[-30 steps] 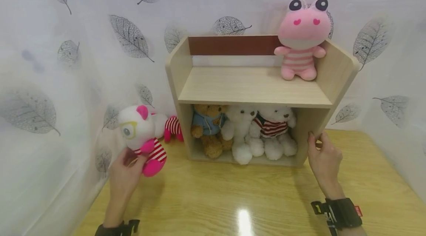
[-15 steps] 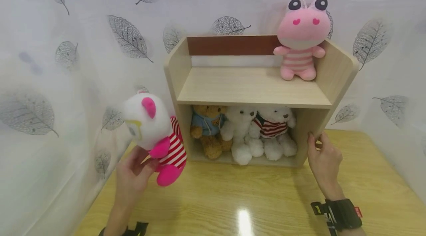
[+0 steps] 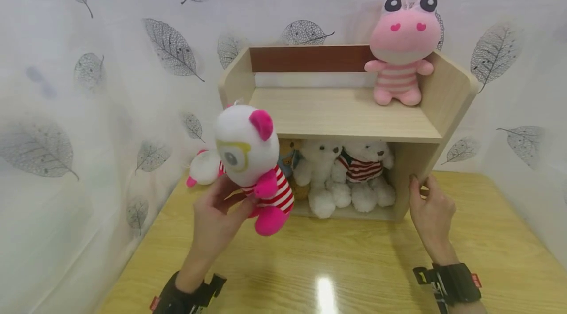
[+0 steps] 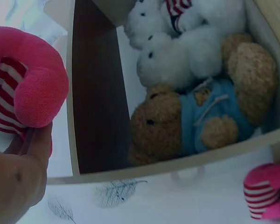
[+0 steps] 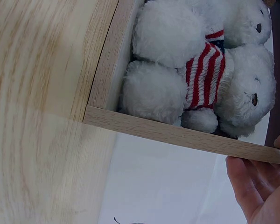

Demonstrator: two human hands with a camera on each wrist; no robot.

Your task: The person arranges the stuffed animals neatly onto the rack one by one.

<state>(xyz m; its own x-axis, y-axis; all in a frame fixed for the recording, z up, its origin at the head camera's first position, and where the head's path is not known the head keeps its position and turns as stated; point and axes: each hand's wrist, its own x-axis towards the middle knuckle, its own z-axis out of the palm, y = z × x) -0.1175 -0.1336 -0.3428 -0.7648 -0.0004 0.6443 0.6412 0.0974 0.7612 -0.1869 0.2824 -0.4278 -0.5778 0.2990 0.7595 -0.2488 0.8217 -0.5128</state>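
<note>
My left hand [image 3: 221, 215] grips a white and pink plush panda [image 3: 248, 151] with yellow glasses and a red-striped body. It is in the air before the left end of a small wooden shelf [image 3: 345, 112]. In the left wrist view, the panda's pink limb [image 4: 42, 88] shows above my fingers. My right hand [image 3: 434, 215] pinches the front edge of the shelf's right side panel, thumb inside and fingers outside in the right wrist view. Inside the lower compartment sit a brown teddy bear [image 4: 158, 123] in a blue hoodie, partly hidden by the panda in the head view, and white plush toys [image 3: 322, 181].
A pink plush frog-like toy [image 3: 398, 53] sits on the upper shelf at the right. Another white and pink plush toy [image 3: 205, 166] lies on the wooden table [image 3: 354, 265] left of the shelf. Leaf-patterned sheeting [image 3: 133, 107] hangs behind and at both sides.
My left hand has carried the panda rightward and up, from beside the shelf to in front of its left end. It now hides part of the brown bear. The right hand stays put.
</note>
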